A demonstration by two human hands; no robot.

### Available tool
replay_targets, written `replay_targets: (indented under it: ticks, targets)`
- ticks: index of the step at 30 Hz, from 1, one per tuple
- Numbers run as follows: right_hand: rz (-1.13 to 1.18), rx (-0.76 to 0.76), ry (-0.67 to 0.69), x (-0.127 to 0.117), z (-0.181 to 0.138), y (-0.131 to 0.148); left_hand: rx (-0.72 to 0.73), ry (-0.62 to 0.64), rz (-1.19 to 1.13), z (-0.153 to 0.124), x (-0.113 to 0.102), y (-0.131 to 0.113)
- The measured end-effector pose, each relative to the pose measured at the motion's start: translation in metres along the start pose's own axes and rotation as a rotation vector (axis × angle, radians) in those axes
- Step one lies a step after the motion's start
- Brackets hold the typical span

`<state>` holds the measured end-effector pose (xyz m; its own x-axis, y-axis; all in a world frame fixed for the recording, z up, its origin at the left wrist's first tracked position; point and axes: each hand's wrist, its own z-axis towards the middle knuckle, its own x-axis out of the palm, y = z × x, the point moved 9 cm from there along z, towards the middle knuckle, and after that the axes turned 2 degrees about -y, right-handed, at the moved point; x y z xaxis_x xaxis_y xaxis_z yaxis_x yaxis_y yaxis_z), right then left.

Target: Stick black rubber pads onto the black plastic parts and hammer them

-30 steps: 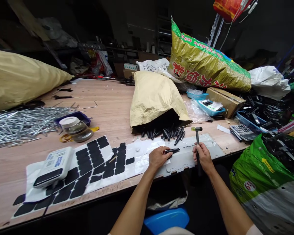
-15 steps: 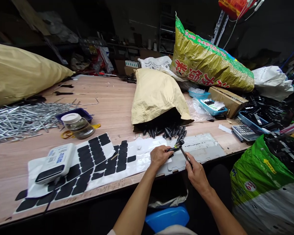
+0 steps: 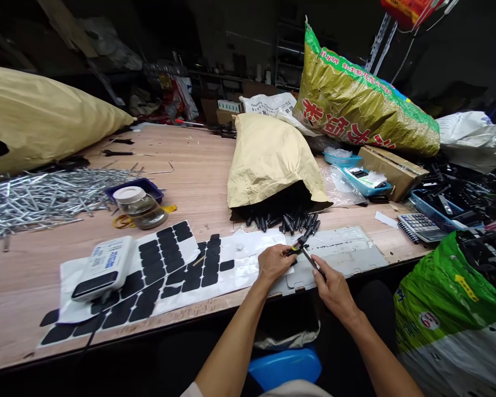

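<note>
My left hand [image 3: 274,261] is closed on a small black part [image 3: 293,251] with a yellow-green band, held low over the grey board [image 3: 351,251]. My right hand [image 3: 334,286] grips a small hammer [image 3: 308,257] by its slim shaft; the dark head is against or just above the black part, and contact cannot be made out. Several similar black pieces [image 3: 288,223] spill from the mouth of a tan sack [image 3: 268,165] just beyond my hands. Left of my hand lies a white sheet with black rounded pads [image 3: 190,278].
A white scale [image 3: 103,267] stands at the left on the sheets, with a lidded jar [image 3: 140,207] and metal rods [image 3: 53,198] behind it. To the right are a calculator [image 3: 421,225], blue baskets [image 3: 364,184] and a green-and-white sack [image 3: 438,309] beside the table edge.
The whole view has shifted slightly, so the table things appear farther right and a little higher. The hammer's head has tipped away and left a little; both hands keep their holds.
</note>
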<state>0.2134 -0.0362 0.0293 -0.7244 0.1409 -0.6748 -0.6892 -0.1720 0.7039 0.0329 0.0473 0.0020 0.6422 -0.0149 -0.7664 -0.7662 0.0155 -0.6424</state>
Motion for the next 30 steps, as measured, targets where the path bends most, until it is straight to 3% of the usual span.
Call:
replay_targets:
  ticks: [6,9,13,17,20,22,25,27,29,30]
  targets:
    - [0.410,0.301,-0.062,-0.017,0.050,-0.043,-0.013,-0.009,0.019,0.002,0.002,0.003]
    - [0.580,0.419,-0.178,-0.024,0.074,-0.074,-0.012,-0.011,0.018,0.000,0.000,0.002]
    - [0.605,0.510,-0.230,-0.027,0.090,-0.108,0.014,-0.019,0.018,-0.001,-0.003,0.001]
    - [0.612,0.532,-0.219,-0.025,0.092,-0.117,0.076,-0.090,-0.017,-0.004,-0.011,-0.005]
    - [0.601,0.533,-0.231,-0.025,0.091,-0.116,0.206,-0.189,-0.094,-0.026,-0.020,-0.013]
    - [0.603,0.535,-0.249,-0.025,0.090,-0.117,0.303,-0.190,-0.163,-0.056,-0.017,-0.015]
    - [0.595,0.523,-0.264,-0.026,0.089,-0.117,0.463,-0.075,-0.215,-0.115,0.008,-0.013]
    - [0.589,0.513,-0.266,-0.026,0.088,-0.116,0.540,0.084,-0.204,-0.151,0.039,-0.008]
    - [0.594,0.511,-0.264,-0.026,0.088,-0.116,0.464,0.268,-0.167,-0.168,0.076,0.010]
    - [0.599,0.511,-0.263,-0.026,0.088,-0.116,0.359,0.339,-0.128,-0.168,0.093,0.024]
